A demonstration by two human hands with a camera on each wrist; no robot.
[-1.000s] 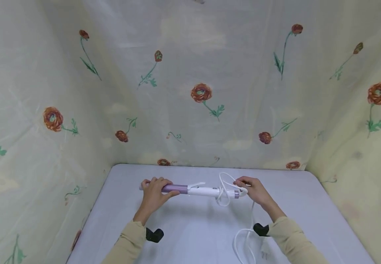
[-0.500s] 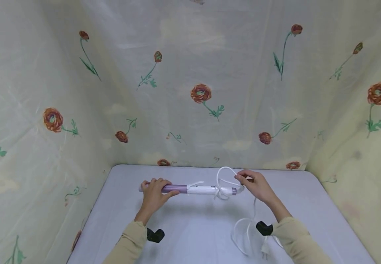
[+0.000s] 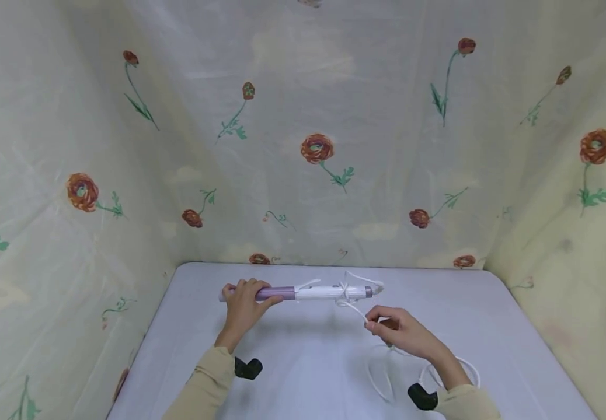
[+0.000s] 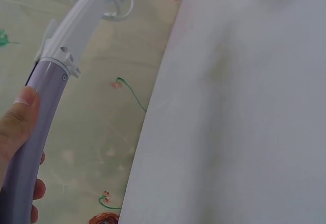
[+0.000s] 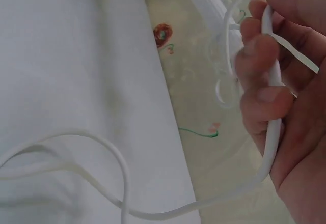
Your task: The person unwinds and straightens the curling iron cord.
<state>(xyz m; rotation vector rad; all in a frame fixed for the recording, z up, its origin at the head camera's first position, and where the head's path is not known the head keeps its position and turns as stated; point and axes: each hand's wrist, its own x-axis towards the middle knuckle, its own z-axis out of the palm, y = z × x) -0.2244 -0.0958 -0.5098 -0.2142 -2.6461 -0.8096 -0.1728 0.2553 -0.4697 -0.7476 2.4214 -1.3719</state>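
Observation:
A curling iron with a purple barrel and white handle (image 3: 313, 293) is held level above the table. My left hand (image 3: 243, 306) grips it round the purple barrel (image 4: 43, 96), thumb on the near side. White power cord (image 3: 354, 311) is wound round the handle's right part and loops at its end. My right hand (image 3: 400, 331) pinches that cord below and right of the handle. In the right wrist view the cord (image 5: 274, 127) runs through the curled fingers (image 5: 267, 104) and across the palm.
Loose cord (image 3: 373, 379) loops down to the white table (image 3: 303, 361) by my right forearm. Flower-printed cloth (image 3: 282, 192) stands behind the table and at both sides. Black wrist camera mounts (image 3: 248, 368) sit at my sleeves.
My right hand has come down toward me from beside the handle's end, drawing the cord below the handle. The left hand keeps its grip on the curling iron, almost unmoved.

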